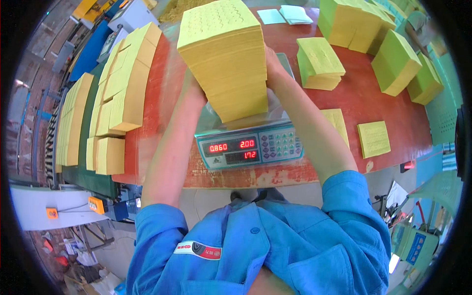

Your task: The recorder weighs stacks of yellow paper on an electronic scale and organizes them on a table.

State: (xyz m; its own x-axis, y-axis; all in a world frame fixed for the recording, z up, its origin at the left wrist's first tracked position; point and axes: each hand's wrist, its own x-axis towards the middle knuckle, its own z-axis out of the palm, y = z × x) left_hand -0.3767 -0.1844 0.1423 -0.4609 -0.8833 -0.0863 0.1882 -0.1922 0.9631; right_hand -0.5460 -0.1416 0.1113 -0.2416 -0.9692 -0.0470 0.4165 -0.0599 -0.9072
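Note:
A tall stack of yellow paper [231, 69] stands between my hands over the digital scale [253, 147]. Its top sheets carry rows of wavy perforations. My left hand [195, 89] is pressed to the stack's left side, its fingers hidden behind the paper. On the opposite side my right hand [273, 66] grips the stack, with most fingers out of sight. Beneath is the scale's clear-covered pan [282, 105]; I cannot tell how much of the weight rests on it. Red digits glow on the scale's display [233, 150], beside a keypad.
The scale sits on a worn red table [162, 98]. Rows of yellow paper stacks [125, 78] line a green surface [83, 172] at left. More stacks [351, 24] stand at the far right, with a smaller pile [319, 63] nearer. Pale blue sheets [295, 14] lie behind. Another person [418, 29] is at far right.

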